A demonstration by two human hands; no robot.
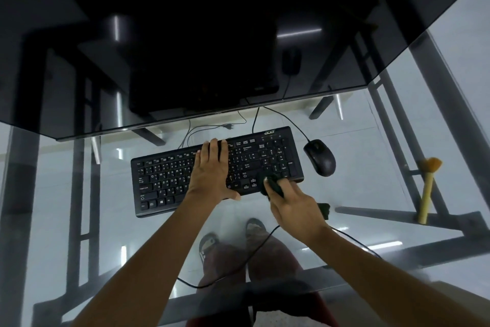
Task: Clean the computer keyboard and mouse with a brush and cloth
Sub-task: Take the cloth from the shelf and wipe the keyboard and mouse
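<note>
A black keyboard [164, 178] lies on the glass desk, tilted slightly. My left hand [209, 170] rests flat on its middle keys, fingers straight and thumb at the front edge. My right hand [291, 207] grips a black cloth [271, 184] and presses it on the keyboard's lower right corner; a loose end of the cloth [324, 210] hangs out behind the hand. A black wired mouse [319, 157] sits just right of the keyboard. The brush [428, 186], with a pale wooden handle and orange bristles, lies on the glass at the far right.
A dark monitor [201, 72] stands on a raised dark glass shelf [79, 130] behind the keyboard. Cables [254, 249] run under and across the glass top. Grey metal desk frame bars [397, 214] and my legs show through the glass.
</note>
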